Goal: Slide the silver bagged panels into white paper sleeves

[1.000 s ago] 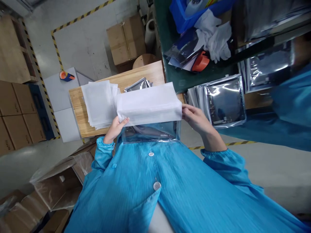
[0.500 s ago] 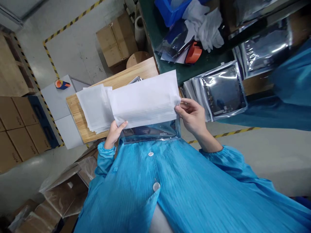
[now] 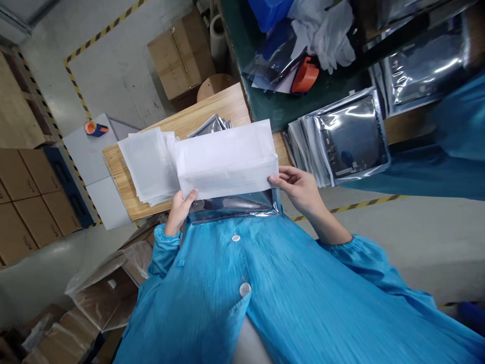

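Note:
A white, folded sheet-like sleeve (image 3: 227, 159) stretches across between my two hands in front of my coat. My left hand (image 3: 179, 210) pinches its lower left corner, thumb on top. At the lower right edge, my right hand (image 3: 301, 191) grips it between thumb and fingers. Beneath the sleeve, near my coat, a dark flat panel in a clear plastic bag (image 3: 235, 205) partly shows; the sleeve hides the rest. To the left lies a pile of white sleeves (image 3: 147, 164) on the wooden board (image 3: 166, 121). Behind the sleeve, a bagged item (image 3: 214, 125) rests on that board.
Bagged dark panels (image 3: 350, 139) are stacked at right, near a blue-clothed person (image 3: 458, 136). A green bench (image 3: 261, 108) bears white gloves (image 3: 333, 40), an orange tape dispenser (image 3: 305, 76) and a blue bin (image 3: 269, 12). Cartons (image 3: 182, 55) stand on the floor.
The sleeve's far edge has dropped toward me, uncovering more of the bagged item behind it. My right hand has shifted slightly down along its edge, with its fingers straighter.

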`<action>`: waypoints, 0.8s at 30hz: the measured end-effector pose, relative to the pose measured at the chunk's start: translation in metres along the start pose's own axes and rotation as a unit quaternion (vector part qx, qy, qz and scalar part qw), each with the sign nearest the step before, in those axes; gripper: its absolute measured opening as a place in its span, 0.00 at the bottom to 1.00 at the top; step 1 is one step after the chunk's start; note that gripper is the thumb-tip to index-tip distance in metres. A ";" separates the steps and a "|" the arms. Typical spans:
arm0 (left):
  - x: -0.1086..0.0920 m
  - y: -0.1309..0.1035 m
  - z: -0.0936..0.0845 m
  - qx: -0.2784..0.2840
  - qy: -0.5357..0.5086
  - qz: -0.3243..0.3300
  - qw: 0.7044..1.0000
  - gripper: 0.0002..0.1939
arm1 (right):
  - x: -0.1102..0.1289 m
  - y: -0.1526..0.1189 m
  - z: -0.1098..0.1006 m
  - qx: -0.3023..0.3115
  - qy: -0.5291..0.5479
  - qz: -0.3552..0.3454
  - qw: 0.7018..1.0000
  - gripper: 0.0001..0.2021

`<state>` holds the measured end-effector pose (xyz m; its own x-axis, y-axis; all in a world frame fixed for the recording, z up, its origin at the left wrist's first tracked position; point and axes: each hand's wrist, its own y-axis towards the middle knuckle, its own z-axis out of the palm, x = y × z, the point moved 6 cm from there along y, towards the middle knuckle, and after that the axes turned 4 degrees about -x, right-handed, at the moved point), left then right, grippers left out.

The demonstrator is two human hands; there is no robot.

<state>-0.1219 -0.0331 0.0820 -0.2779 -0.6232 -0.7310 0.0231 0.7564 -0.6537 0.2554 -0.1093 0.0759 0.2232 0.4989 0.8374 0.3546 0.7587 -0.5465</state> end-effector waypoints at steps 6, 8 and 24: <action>0.003 -0.004 0.003 -0.034 0.000 -0.005 0.999 0.42 | 0.007 0.014 -0.001 -0.012 -0.044 -0.020 0.999 0.29; -0.003 -0.001 0.008 -0.012 -0.009 0.005 1.000 0.41 | 0.014 0.024 0.001 -0.028 -0.058 -0.050 0.997 0.28; -0.006 0.010 0.032 0.022 -0.111 0.002 0.994 0.34 | -0.026 0.060 -0.005 -0.098 -0.014 0.031 0.995 0.28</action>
<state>-0.0894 -0.0281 0.0733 -0.0599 -0.6518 -0.7560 0.0664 0.7531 -0.6546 0.2757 -0.0783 0.0216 0.2250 0.5561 0.8001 0.5117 0.6314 -0.5827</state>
